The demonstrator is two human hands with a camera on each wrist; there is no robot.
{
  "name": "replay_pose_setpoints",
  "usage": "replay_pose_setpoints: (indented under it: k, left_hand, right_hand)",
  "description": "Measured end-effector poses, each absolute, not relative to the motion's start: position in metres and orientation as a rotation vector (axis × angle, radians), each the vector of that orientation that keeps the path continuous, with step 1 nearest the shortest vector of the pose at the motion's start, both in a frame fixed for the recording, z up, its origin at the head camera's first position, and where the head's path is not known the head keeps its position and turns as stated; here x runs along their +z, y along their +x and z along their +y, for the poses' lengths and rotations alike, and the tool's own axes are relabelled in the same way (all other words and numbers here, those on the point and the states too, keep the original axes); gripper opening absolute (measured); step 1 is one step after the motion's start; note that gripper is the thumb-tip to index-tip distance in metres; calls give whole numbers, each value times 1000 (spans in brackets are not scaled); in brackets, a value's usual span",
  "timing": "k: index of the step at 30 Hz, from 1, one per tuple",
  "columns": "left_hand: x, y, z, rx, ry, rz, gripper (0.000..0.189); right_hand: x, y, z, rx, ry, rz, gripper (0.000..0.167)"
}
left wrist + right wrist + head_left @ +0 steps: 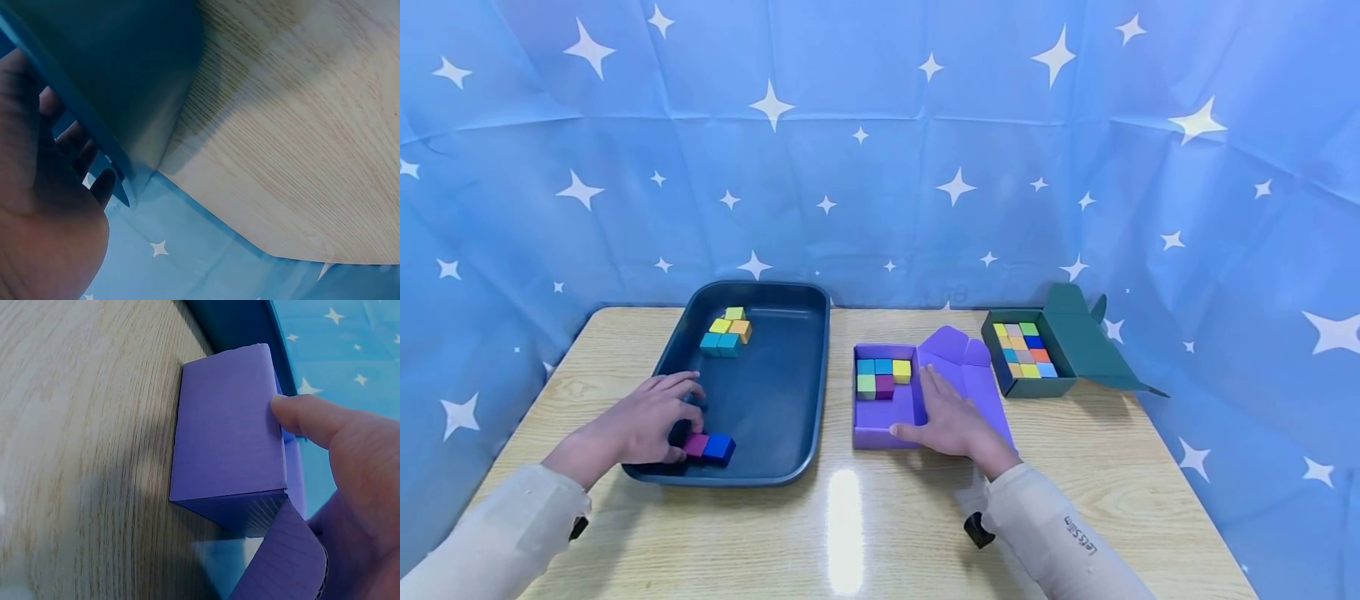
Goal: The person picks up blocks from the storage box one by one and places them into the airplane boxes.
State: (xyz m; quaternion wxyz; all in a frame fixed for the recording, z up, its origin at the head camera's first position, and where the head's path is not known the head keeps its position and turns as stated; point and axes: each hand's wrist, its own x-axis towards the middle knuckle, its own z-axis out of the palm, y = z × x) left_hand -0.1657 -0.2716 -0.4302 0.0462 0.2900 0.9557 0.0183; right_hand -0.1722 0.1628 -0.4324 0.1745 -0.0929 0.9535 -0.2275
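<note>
My left hand [651, 419] reaches over the left wall of the dark blue tray [767, 417], its thumb and index finger pinching a magenta cube [695, 445]. Touching that cube on the right is a blue cube [719, 448]. In the left wrist view the fingers go behind the tray's rim. My right hand [951, 417] rests with extended fingers on the right wall of an open purple box [887, 437]. Its thumb touches the box's front edge in the right wrist view. Inside the box, several cubes, teal, blue, yellow, light green and purple, fill the back part.
Several yellow, orange and teal cubes [724, 344] sit together at the tray's back left. A dark green box [1037, 387] full of coloured cubes stands at the right, its lid [1090, 350] folded outward. Behind the wooden table [775, 542] hangs a blue star-patterned cloth [865, 225].
</note>
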Motion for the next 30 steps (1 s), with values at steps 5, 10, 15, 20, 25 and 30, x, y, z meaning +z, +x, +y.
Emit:
replay_pose_setpoints:
  k: [5, 10, 15, 20, 25, 30]
  left_hand:
    - [-431, -166, -270, 17, 896, 2928, 24]
    - [-429, -166, -270, -10, 926, 2945, 23]
    - [-419, -169, -272, -3, 904, 2975, 22]
    - [-403, -173, -274, 15, 879, 3001, 20]
    - [-391, -178, -271, 55, 852, 3039, 19]
    - [-380, -189, -259, 87, 854, 3066, 17]
  right_hand:
    - [-432, -171, 163, -653, -264, 2703, 108]
    - [-432, -171, 163, -654, -265, 2701, 108]
    - [-431, -170, 163, -660, -266, 2698, 108]
    - [-431, -171, 163, -657, -274, 2703, 107]
    - [-433, -172, 164, -663, -278, 2708, 108]
    - [-437, -172, 165, -680, -273, 2718, 108]
